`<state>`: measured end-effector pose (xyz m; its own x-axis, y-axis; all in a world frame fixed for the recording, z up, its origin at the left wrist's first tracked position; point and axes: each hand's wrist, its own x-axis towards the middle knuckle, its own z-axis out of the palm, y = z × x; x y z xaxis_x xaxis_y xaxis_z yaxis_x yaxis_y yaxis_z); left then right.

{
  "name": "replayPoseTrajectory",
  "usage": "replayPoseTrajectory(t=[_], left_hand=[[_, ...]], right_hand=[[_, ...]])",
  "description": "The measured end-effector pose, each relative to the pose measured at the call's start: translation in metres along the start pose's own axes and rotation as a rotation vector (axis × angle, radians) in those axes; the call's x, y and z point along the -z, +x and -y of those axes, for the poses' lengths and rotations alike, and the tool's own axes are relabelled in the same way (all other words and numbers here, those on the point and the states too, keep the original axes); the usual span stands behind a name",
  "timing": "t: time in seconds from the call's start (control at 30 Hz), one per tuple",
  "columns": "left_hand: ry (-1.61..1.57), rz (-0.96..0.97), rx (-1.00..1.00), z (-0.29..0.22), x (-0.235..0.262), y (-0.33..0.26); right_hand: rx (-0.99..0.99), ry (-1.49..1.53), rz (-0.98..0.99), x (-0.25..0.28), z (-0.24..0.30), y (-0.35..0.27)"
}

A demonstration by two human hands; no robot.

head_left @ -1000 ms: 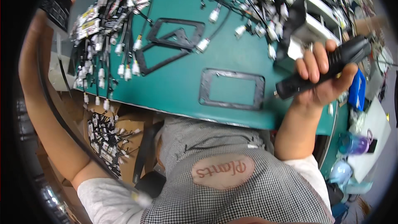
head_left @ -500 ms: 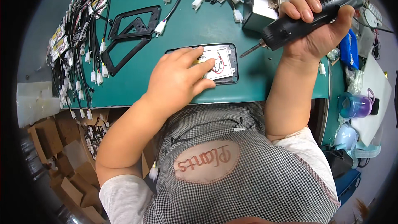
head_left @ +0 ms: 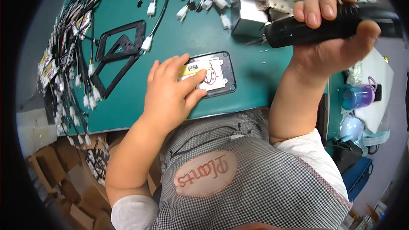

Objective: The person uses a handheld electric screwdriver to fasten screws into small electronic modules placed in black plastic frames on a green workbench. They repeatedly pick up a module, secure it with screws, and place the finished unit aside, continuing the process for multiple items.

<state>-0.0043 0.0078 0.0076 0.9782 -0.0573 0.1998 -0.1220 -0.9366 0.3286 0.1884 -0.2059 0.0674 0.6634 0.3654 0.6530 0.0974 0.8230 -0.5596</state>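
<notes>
My right hand (head_left: 328,30) is wrapped around a black electric screwdriver (head_left: 302,30), held up over the right side of the green table. Its metal bit (head_left: 255,41) points left, slightly blurred and touching nothing. On the table near me lies a black rectangular frame (head_left: 230,70) with rounded corners. Inside it sits a white plate (head_left: 218,81) with a yellow label, and thin red and black wires. Spread across the left part of frame and plate are the fingers of my left hand (head_left: 168,87); the index finger presses on the plate, the thumb rests by the near edge. They hide its left end.
Two empty black frames (head_left: 121,40) lie left of my left hand. Black cables with white connectors (head_left: 87,74) pile along the table's left and far sides. An open white box (head_left: 255,6) stands at the far right. Cardboard boxes (head_left: 49,166) are below left; a blue-purple bottle (head_left: 358,96) stands right.
The screwdriver has swung to the right and up, its bit now farther from the black frame. My left hand stays on the plate, showing more of the yellow label. The whole view has shifted.
</notes>
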Motion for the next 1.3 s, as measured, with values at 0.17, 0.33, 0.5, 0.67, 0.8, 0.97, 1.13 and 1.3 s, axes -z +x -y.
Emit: replayPoseTrajectory(t=[0.17, 0.33, 0.5, 0.67, 0.8, 0.97, 1.13, 1.3], left_hand=[[-0.023, -0.037, -0.017, -0.014, -0.013, 0.010], [-0.046, -0.056, -0.031, -0.014, -0.017, 0.013], [-0.054, -0.059, -0.043, -0.012, -0.018, 0.014], [-0.053, -0.050, -0.043, -0.012, -0.017, 0.014], [-0.048, -0.046, -0.054, -0.012, -0.015, 0.014], [-0.054, -0.049, -0.049, -0.011, -0.017, 0.014], [-0.046, -0.057, -0.044, -0.011, -0.017, 0.013], [-0.058, -0.057, -0.038, -0.010, -0.017, 0.013]], right_hand=[[0.190, -0.356, -0.075, 0.005, 0.035, 0.009], [0.227, -0.476, -0.146, 0.012, 0.025, 0.012], [0.211, -0.433, -0.127, 0.015, 0.016, 0.014], [0.299, -0.457, -0.423, -0.028, -0.006, 0.014], [0.226, -0.441, -0.328, -0.016, -0.007, 0.012], [0.022, -0.139, -0.213, -0.031, -0.019, -0.011], [-0.110, -0.114, -0.298, -0.045, -0.039, -0.029], [-0.171, -0.371, -0.381, 0.003, -0.063, -0.047]])
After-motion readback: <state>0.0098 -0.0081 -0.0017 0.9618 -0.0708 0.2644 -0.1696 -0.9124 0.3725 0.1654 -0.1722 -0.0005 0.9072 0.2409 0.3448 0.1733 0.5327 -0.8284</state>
